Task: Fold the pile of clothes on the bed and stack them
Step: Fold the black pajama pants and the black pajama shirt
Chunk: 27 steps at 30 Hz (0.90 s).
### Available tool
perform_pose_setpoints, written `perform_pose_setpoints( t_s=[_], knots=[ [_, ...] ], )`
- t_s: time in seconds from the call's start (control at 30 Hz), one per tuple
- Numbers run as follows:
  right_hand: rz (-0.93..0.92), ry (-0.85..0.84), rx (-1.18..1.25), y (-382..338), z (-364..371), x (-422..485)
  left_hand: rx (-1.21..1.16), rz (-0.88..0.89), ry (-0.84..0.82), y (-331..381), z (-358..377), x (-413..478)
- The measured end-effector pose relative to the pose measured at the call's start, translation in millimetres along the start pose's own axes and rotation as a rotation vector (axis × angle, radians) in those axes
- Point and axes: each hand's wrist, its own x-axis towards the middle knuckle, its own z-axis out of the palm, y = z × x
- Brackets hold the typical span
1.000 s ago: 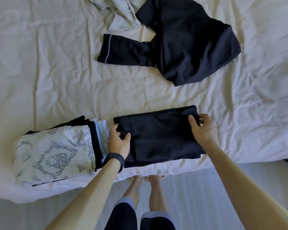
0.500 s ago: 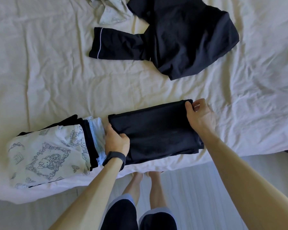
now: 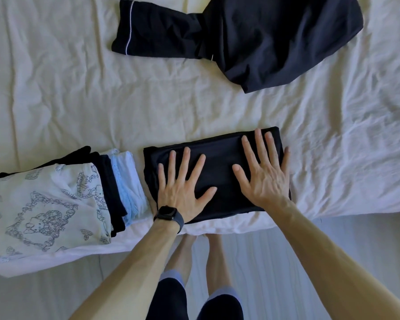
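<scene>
Head view: left grip (image 3: 183,192) and right grip (image 3: 266,179) flat on a folded garment (image 3: 217,162) at the near edge of the bed (image 3: 148,100).
Both grips are released, fingers spread, pressing the smooth matte navy rectangle. Just left sits the stack (image 3: 44,204): soft white printed cloth on top, dark and pale-blue lacy layers beneath. Farther back on the wrinkled bed lies a crumpled navy piece (image 3: 275,38) with white piping.

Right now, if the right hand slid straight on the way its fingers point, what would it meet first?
The right hand would leave the folded dark garment, cross bare bed sheet, then probably meet the unfolded dark garment.
</scene>
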Motion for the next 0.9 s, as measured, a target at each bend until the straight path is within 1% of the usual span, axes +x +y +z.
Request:
perform_pose_setpoints(
  t_s=[0.13,0.23,0.3,0.37,0.47,0.5,0.57,0.63,0.67,0.7,0.77,0.83,0.9],
  knots=[
    [0.013,0.026,0.043,-1.9,8.0,-2.7,0.024,-0.043,-0.006,-14.7,4.8,-3.0],
    [0.092,0.001,0.077,10.5,1.8,-5.6,0.009,-0.038,-0.016,-16.7,0.1,-4.3],
    [0.121,-0.015,0.052,22.5,-1.9,-10.0,0.004,-0.048,-0.031,-15.5,-2.1,-3.1],
    [0.097,-0.035,0.013,28.8,-4.0,-11.2,0.000,-0.050,-0.037,-14.3,-3.0,-2.6],
    [0.108,-0.058,0.004,22.4,-5.8,-6.3,-0.011,-0.044,-0.032,-17.1,-6.4,-4.2],
    [0.127,-0.036,0.006,17.9,-7.1,-6.8,-0.010,-0.043,-0.019,-18.9,-8.7,-5.4],
    [0.130,0.084,-0.005,8.1,-9.0,-12.2,-0.005,-0.057,0.039,-19.7,-14.7,-7.0],
    [0.066,0.236,-0.028,-5.2,-10.4,-16.8,-0.010,-0.048,0.137,-11.0,-19.8,-5.1],
    [0.022,0.278,-0.040,-11.6,-10.5,-15.6,-0.020,-0.020,0.172,-3.1,-21.3,-2.0],
    [-0.014,0.281,-0.049,-16.5,-10.0,-12.9,-0.031,0.012,0.181,5.2,-21.9,1.0],
    [-0.029,0.204,-0.049,-17.4,-6.7,-6.2,-0.044,0.025,0.149,15.7,-18.0,5.0],
    [-0.003,0.104,-0.023,-8.9,-0.3,-2.2,-0.039,-0.036,0.096,9.5,-9.7,6.8],
    [-0.009,0.070,-0.010,-1.6,6.6,-0.8,-0.013,-0.075,0.073,-6.0,-0.4,8.0]
  ],
)
